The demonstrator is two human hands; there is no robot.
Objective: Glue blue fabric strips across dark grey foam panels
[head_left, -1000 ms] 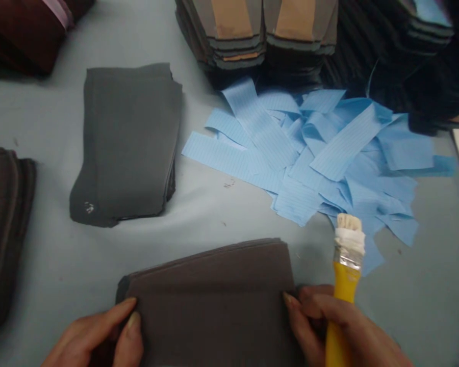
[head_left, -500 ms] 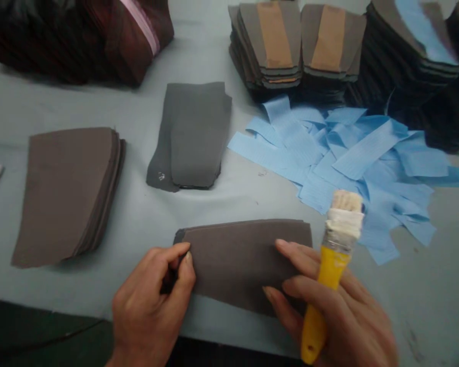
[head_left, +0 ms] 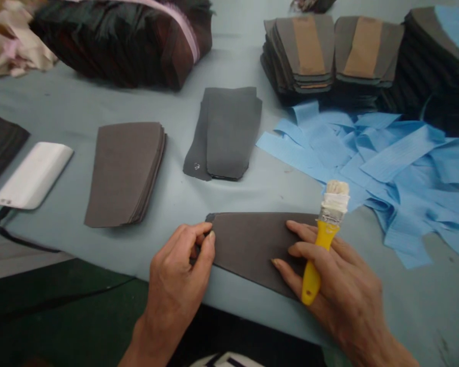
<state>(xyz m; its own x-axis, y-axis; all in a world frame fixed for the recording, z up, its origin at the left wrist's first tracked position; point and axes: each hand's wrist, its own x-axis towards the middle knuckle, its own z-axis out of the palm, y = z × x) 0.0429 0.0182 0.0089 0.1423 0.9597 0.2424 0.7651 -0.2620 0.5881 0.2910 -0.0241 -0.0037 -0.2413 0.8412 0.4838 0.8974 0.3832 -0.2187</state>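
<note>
Left fingers point(head_left: 205, 252) pinch the brown panel point(head_left: 250, 242), long axis crosswise, tapering left; right fingers point(head_left: 300, 249) clasp the brush point(head_left: 325, 235), pointing forward.

Hands, one pair, human: left hand point(head_left: 179, 265) and right hand point(head_left: 340, 280), both bare, fingers slim, knuckles plainly marked, thumbnails short. Forearms, two: left forearm point(head_left: 149, 331) and right forearm point(head_left: 390, 346), bare as far as they show, each running out at the near edge of the scene. Garment point(head_left: 202, 329), one, black or very dark, partly visible at the near middle; cut and fabric indistinct. Print point(head_left: 231, 361) on garment: white, rounded along its top, with black markings inside; remainder cropped, design unreadable.
</note>
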